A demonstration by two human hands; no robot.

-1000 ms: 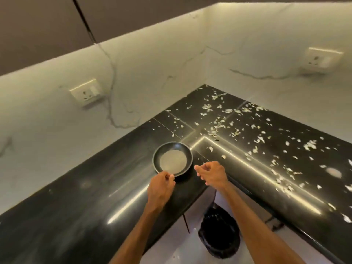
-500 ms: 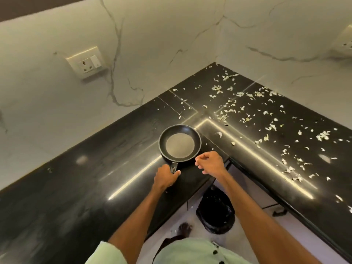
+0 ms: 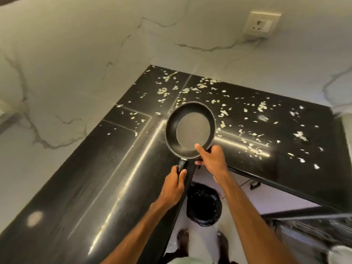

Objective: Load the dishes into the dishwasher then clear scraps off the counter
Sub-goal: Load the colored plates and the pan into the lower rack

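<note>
A small black frying pan [image 3: 190,128] is held over the inner corner of the black L-shaped counter [image 3: 95,178]. My left hand [image 3: 174,185] grips its black handle. My right hand [image 3: 211,159] holds the pan's near rim, thumb inside the pan and fingers under it. The pan looks empty, with a grey base. Many pale scraps [image 3: 224,112] lie scattered over the counter's right arm and back corner. An open dishwasher rack [image 3: 312,231] shows blurred at the lower right.
A bin lined with a black bag [image 3: 203,204] stands on the floor below the counter corner, between my arms. My feet are near it. Marble-look walls carry a socket [image 3: 262,24] at the upper right.
My left hand has closed on the handle and my right hand has taken the rim. The pan has come up off the counter and rightward, and the view has swung right.
</note>
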